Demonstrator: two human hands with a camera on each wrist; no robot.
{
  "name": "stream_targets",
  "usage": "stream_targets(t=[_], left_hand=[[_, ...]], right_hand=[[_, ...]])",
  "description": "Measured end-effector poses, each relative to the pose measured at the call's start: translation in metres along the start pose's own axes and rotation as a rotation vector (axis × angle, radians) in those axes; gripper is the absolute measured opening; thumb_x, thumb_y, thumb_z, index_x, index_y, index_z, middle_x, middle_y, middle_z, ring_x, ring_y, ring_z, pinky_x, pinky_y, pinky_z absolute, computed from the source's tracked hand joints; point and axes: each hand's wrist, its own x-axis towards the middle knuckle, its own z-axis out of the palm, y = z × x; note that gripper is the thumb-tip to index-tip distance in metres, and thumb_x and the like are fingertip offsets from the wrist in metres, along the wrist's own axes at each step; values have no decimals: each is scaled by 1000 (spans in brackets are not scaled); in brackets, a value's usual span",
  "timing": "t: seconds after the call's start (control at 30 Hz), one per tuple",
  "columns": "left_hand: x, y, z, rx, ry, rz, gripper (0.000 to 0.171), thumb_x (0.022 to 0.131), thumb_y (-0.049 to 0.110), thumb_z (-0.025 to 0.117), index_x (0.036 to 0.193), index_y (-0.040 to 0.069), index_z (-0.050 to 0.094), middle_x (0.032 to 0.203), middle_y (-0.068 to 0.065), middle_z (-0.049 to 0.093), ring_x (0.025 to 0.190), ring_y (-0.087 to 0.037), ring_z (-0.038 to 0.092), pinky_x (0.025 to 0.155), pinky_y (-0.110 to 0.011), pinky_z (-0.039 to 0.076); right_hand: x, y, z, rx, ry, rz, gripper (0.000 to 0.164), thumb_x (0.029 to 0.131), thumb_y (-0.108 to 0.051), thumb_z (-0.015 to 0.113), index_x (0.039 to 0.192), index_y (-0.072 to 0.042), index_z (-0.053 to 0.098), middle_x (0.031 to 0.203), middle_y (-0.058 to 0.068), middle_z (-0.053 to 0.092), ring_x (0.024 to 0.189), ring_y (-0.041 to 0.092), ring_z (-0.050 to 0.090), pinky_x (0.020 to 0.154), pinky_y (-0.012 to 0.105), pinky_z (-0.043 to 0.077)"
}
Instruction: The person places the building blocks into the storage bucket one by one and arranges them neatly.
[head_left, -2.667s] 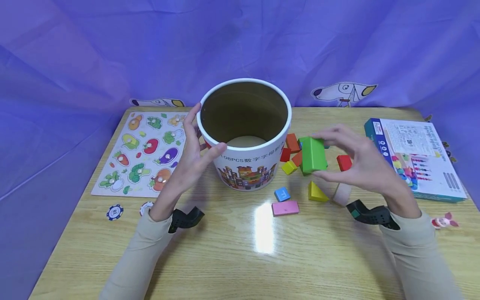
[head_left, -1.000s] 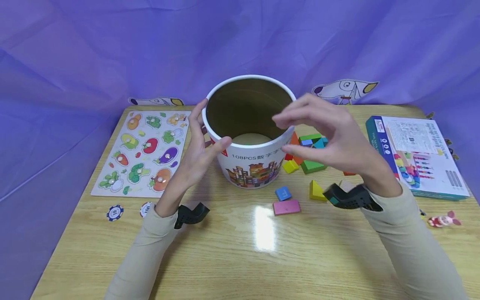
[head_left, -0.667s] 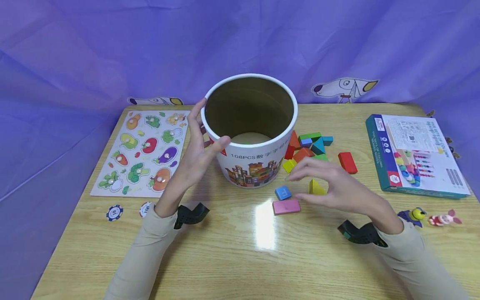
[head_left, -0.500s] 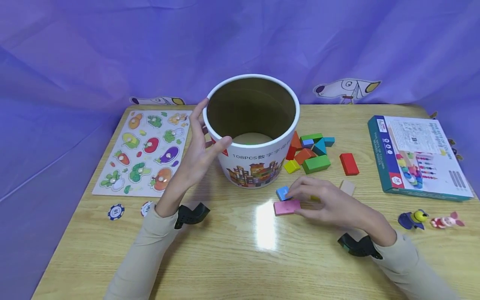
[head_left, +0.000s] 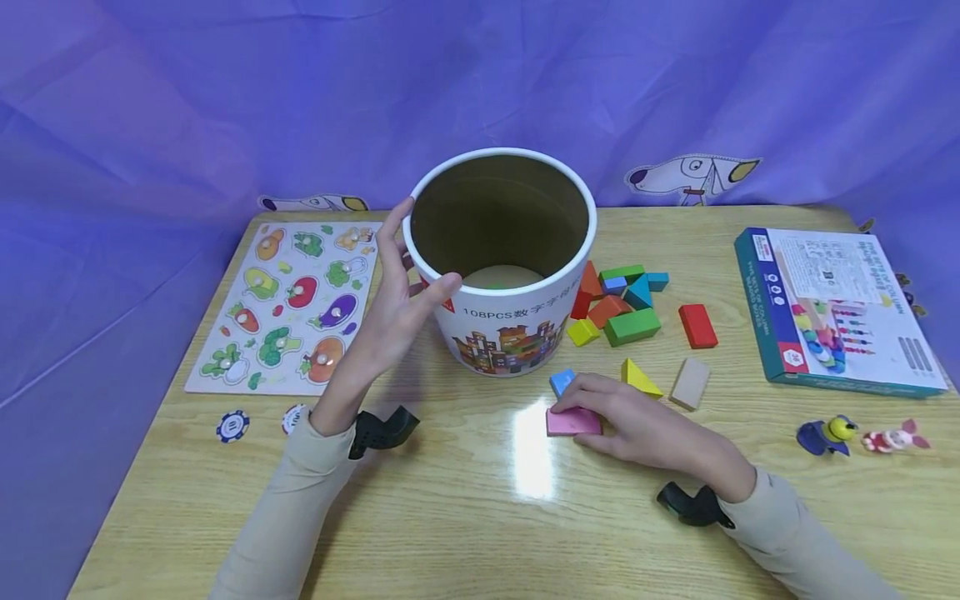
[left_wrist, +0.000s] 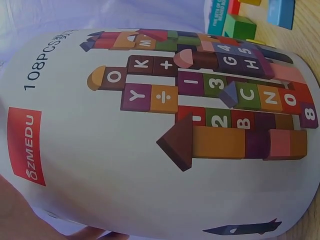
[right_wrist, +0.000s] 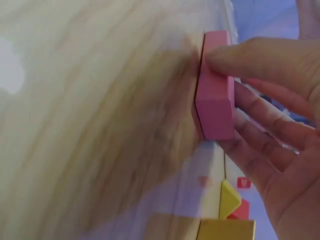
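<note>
Left of the middle of the frame, the left hand [head_left: 386, 321] has its fingers spread wide against the side of the big bucket [head_left: 504, 329], thumb by the rim. Just right of and below the middle, the right hand [head_left: 637, 421] has come down and now pinches the pink block [head_left: 566, 422], which looks to be on the table [head_left: 465, 517]. So this block seems to be the one in use now. Farther right, the wooden block [head_left: 690, 383] and red block [head_left: 698, 326] lie untouched.
</note>
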Motion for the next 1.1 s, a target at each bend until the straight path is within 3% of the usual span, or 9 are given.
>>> stream_targets(t=[0.3,0.47,0.7,0.8,0.93,1.0,1.1], left_hand=[[0,0,1,-3,2,2,105,73,70,69,152,35,8,151,-16,25,137,-40,31,95,-62,43],[0,1,1,-4,0,1,105,74,70,69,152,36,8,152,-14,25,138,-39,31,96,-63,42],[0,2,1,-3,2,5,106,73,71,69,152,35,8,152,-14,25,136,-40,33,95,-63,43],[0,2,1,-3,3,3,106,73,70,69,152,35,8,152,-15,25,136,-39,33,95,-63,43],[0,1,0,-7,3,-4,105,73,70,69,152,36,8,153,-16,24,136,-40,33,96,-63,43],[-1,1,0,-10,4,-5,105,73,70,70,152,36,8,153,-16,24,136,-41,34,96,-63,43],[-1,0,0,-17,0,-5,105,73,70,70,152,36,8,152,-17,24,135,-43,36,95,-61,44]], right_hand=[[4,-7,4,-37,-3,15,37,83,-18,78,118,-19,68,123,-2,61,118,22,55,95,39,53],[1,-8,-8,-11,7,-14,36,81,-15,79,115,-22,69,120,-5,61,113,17,55,92,35,54],[-6,-20,-64,23,189,-250,47,75,-7,82,117,-23,68,116,-11,61,105,4,53,84,20,50],[-5,-32,-97,46,296,-407,49,71,-2,82,117,-16,69,113,-4,64,103,5,54,84,15,47],[6,-50,-136,74,403,-579,36,78,-12,80,112,-3,70,106,6,67,96,9,57,84,14,45],[15,-59,-153,66,417,-603,36,79,-13,80,112,-2,71,105,6,67,94,9,57,83,16,45],[32,-70,-169,65,424,-609,42,71,2,80,112,-3,71,106,5,67,93,11,57,80,19,46]])
